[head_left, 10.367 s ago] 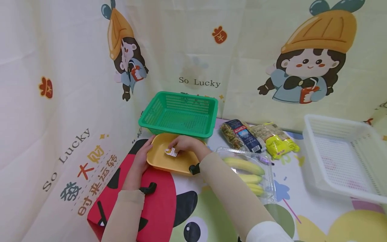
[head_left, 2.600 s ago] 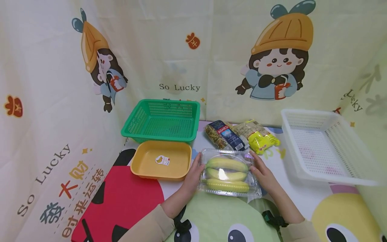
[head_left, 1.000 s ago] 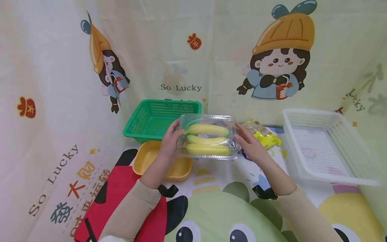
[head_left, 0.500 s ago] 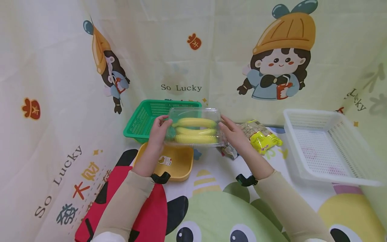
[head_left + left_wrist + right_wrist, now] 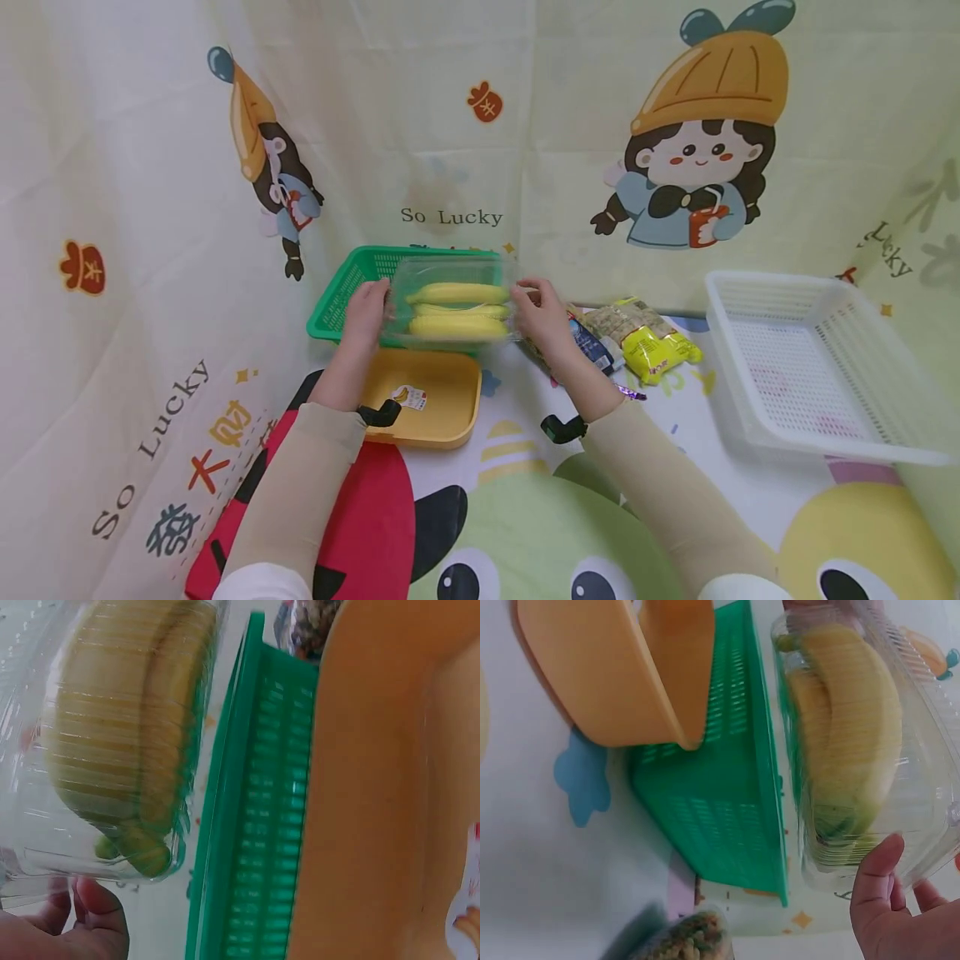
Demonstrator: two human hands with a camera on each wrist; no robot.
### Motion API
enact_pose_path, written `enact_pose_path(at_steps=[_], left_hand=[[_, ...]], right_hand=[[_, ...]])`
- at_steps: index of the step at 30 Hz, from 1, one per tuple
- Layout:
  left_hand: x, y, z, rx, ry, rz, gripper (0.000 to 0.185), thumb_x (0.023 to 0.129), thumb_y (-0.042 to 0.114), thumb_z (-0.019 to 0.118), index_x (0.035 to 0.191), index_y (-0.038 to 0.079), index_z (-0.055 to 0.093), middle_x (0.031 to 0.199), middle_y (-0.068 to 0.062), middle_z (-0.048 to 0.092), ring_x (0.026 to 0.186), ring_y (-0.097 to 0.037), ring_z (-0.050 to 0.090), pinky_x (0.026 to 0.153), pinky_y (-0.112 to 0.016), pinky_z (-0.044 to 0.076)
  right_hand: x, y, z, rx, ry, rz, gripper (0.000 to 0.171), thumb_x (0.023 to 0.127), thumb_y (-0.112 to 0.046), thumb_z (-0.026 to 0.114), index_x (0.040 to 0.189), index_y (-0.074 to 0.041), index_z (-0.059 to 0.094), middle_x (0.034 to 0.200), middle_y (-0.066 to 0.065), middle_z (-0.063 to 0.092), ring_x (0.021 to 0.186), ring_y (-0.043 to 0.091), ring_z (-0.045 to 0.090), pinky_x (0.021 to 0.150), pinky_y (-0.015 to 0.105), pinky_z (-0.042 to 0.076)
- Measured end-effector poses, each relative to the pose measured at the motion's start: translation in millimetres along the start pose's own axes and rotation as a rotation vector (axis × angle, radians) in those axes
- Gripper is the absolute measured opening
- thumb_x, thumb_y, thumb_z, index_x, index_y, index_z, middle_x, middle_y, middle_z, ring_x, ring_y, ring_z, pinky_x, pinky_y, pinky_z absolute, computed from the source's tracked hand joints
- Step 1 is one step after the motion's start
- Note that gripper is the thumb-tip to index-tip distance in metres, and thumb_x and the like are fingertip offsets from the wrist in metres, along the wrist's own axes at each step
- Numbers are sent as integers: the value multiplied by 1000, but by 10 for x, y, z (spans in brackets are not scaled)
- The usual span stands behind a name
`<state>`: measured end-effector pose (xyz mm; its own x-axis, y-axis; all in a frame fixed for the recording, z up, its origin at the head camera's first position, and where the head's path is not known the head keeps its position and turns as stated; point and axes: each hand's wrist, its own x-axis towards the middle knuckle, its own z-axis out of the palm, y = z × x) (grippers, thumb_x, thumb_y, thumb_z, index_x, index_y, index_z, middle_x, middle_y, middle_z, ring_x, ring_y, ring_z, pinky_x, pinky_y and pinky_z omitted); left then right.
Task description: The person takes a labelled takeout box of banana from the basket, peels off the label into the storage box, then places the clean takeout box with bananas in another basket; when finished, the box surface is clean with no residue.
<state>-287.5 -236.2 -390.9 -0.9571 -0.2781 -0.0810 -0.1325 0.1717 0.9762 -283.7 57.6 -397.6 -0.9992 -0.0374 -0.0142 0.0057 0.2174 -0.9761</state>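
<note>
Both hands' fingers grip the banana box [image 5: 453,305] ends, above the green basket's [image 5: 337,300] near rim.

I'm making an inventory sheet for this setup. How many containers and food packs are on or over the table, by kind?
Baskets: 2, green and white
Yellow tray: 1
Clear banana box, held by left hand and right hand: 1
Snack packs: 2, blue and yellow
Total: 6
</note>
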Motion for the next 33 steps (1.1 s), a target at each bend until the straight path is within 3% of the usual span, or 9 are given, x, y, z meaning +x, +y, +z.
enact_pose_path(at_steps=[6,12,16,19,23,26,33], left_hand=[[140,36,-154,38,9,-8,47,102,49,40,120,10,59,100,1,54,92,-18,56,84,-34,51],[259,37,-279,100,-1,-58,59,101,55,37,139,14,53,127,-3,54,107,-20,56,101,-41,45],[318,21,-299,120,21,-77,59,100,55,40,141,14,52,127,-8,54,111,-23,54,106,-44,41],[356,18,-305,191,19,-80,64,99,58,38,145,15,49,132,-12,54,119,-27,51,110,-47,37],[433,11,-324,316,-29,-75,71,100,61,30,155,17,34,156,-12,38,144,-31,34,120,-50,26],[496,-5,-314,382,-74,-83,74,101,61,26,159,14,23,165,-9,21,151,-33,19,122,-52,20],[624,-74,-244,415,-98,-145,74,102,60,23,158,12,22,165,-11,19,151,-34,19,121,-53,23]], right_hand=[[143,-14,184,-5,17,8,43,96,-50,56,117,-12,54,121,11,57,92,21,59,72,28,55],[210,-100,322,32,-64,28,43,97,-44,57,123,-10,55,122,11,58,99,23,62,83,34,59],[263,-136,381,49,-115,50,43,100,-39,55,131,-11,54,126,10,58,107,25,62,92,37,56],[311,-147,418,59,-162,101,46,101,-37,53,138,-11,53,134,11,57,116,26,61,99,39,52],[380,-162,478,74,-228,185,54,100,-39,52,147,-12,47,151,8,47,127,25,57,109,38,45],[408,-175,527,82,-254,212,56,100,-39,51,150,-13,44,158,5,39,133,23,52,113,38,41],[443,-160,659,21,-272,200,55,100,-45,48,147,-15,49,158,4,37,139,30,43,117,46,34]])
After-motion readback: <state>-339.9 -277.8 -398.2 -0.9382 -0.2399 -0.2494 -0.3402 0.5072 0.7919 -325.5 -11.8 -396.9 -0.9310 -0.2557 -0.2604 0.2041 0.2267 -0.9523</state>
